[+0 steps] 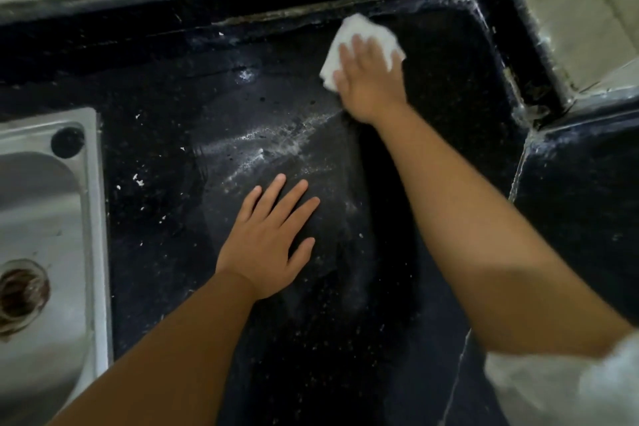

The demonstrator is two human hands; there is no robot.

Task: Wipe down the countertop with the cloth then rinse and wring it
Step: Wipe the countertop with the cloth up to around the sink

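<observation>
A white cloth (pixel 359 34) lies flat on the dark speckled countertop (pixel 166 156) near its far right corner. My right hand (pixel 368 79) presses on the cloth with straight fingers laid over it; the cloth shows beyond the fingertips and to the left of the hand. My left hand (pixel 269 235) rests flat on the countertop nearer to me, fingers spread, holding nothing. White streaks and specks mark the counter between the two hands.
A steel sink (pixel 86 218) with a round drain (pixel 20 294) sits at the left edge. A dark raised backsplash (pixel 242 0) runs along the far side, and a stepped wall corner (pixel 539 55) juts in at the right.
</observation>
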